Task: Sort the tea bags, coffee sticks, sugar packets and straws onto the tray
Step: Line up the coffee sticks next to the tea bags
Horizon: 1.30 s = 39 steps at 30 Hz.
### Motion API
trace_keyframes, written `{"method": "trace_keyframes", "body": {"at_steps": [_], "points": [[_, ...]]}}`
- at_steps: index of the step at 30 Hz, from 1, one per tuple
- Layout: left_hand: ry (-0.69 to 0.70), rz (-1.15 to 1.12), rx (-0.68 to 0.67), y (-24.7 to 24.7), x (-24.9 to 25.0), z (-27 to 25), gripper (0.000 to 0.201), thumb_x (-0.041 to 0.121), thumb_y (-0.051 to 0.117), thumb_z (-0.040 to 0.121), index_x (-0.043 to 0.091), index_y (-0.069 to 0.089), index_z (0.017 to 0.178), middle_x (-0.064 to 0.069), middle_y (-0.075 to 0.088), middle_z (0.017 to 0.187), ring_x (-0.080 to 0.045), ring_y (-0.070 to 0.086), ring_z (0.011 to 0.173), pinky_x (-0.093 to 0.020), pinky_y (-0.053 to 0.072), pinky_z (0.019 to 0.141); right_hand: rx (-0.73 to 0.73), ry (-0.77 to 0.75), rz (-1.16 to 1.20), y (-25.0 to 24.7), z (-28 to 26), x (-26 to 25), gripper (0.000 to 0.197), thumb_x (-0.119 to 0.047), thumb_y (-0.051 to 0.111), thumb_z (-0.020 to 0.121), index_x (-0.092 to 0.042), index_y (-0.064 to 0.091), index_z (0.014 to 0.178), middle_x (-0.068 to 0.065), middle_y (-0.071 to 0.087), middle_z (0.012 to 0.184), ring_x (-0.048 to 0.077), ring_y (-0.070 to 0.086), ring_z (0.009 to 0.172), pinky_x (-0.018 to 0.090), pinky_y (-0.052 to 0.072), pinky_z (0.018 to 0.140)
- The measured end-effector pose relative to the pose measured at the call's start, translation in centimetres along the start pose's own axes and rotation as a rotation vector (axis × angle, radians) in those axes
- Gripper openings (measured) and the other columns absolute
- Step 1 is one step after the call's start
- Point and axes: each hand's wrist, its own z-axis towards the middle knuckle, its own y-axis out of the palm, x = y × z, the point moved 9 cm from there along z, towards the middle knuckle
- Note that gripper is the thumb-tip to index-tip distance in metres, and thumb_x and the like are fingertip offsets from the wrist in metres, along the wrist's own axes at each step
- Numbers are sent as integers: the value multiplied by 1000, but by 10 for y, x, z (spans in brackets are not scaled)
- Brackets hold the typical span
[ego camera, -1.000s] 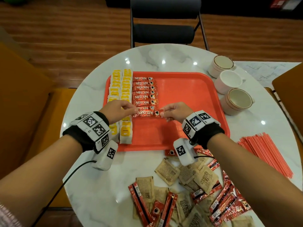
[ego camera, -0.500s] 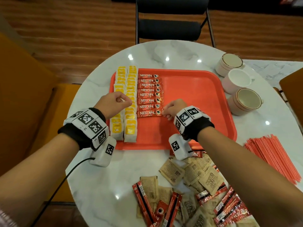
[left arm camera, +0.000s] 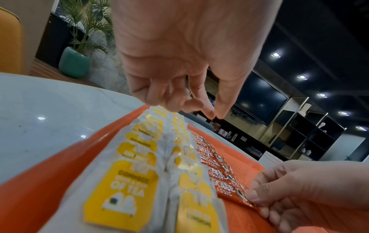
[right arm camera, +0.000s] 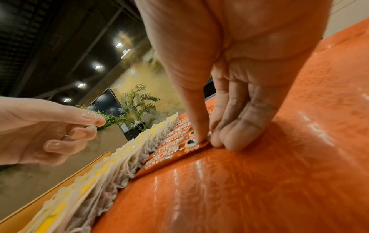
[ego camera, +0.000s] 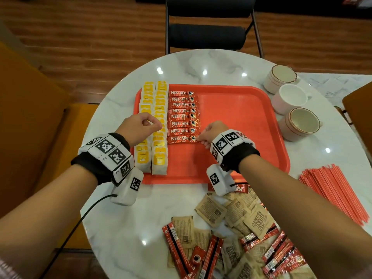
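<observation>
On the orange tray (ego camera: 241,121) lie two columns of yellow tea bags (ego camera: 159,158) and, beside them, a column of red coffee sticks (ego camera: 181,115). The nearest coffee stick (ego camera: 179,139) lies flat at the column's near end. My right hand (ego camera: 201,138) pinches its right end between thumb and fingers, as the right wrist view confirms for the hand (right arm camera: 207,138) and the stick (right arm camera: 169,154). My left hand (ego camera: 155,124) hovers over the tea bags, fingers curled, thumb against index, holding nothing (left arm camera: 213,116).
Brown sugar packets (ego camera: 237,212) and loose coffee sticks (ego camera: 279,256) are heaped on the marble table in front of the tray. Red straws (ego camera: 334,194) lie at the right. Three cups (ego camera: 302,123) stand right of the tray, and a black chair (ego camera: 207,35) is behind.
The left hand let go of the stick's left end and drew back over the tea bags. The right hand brought the stick down flat against the row.
</observation>
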Motion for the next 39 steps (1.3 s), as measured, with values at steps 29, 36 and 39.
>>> {"method": "trace_keyframes", "body": {"at_steps": [29, 36, 39], "points": [[59, 651, -597, 93, -5, -130, 39, 57, 50, 85, 19, 58, 88, 4, 57, 84, -12, 51, 80, -22, 39, 69, -98, -437, -691, -5, -135, 78, 28, -18, 54, 91, -14, 62, 118, 6, 65, 113, 20, 61, 98, 29, 48, 90], [-224, 759, -655, 104, -47, -171, 60, 73, 44, 78, 16, 59, 72, 6, 58, 65, -9, 53, 60, -20, 41, 60, -54, -467, -773, 5, -140, 90, 38, -22, 51, 93, -13, 49, 130, 6, 52, 127, 22, 52, 111, 28, 43, 92], [-271, 730, -638, 111, -53, -184, 59, 73, 44, 78, 17, 57, 67, 6, 58, 62, -8, 53, 57, -20, 41, 59, -29, -451, -763, 6, -140, 90, 41, -25, 52, 91, -15, 47, 131, 5, 50, 127, 20, 53, 106, 24, 44, 82]]}}
